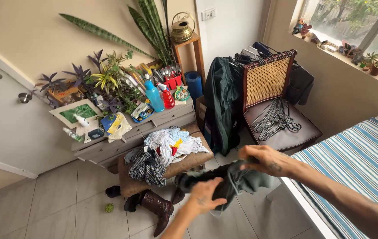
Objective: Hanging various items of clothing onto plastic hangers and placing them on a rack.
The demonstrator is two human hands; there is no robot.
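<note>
Dark garment (237,181) bunched between both hands; left hand (206,194) grip clenched underneath, right hand (264,160) grip pinching top.

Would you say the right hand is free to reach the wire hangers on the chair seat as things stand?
Probably not: the right hand grips the dark garment together with the left hand. The hangers lie uncovered beyond it.

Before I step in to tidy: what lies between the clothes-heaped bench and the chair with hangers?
In the head view, dark green garments hang between the bench and chair.
</note>
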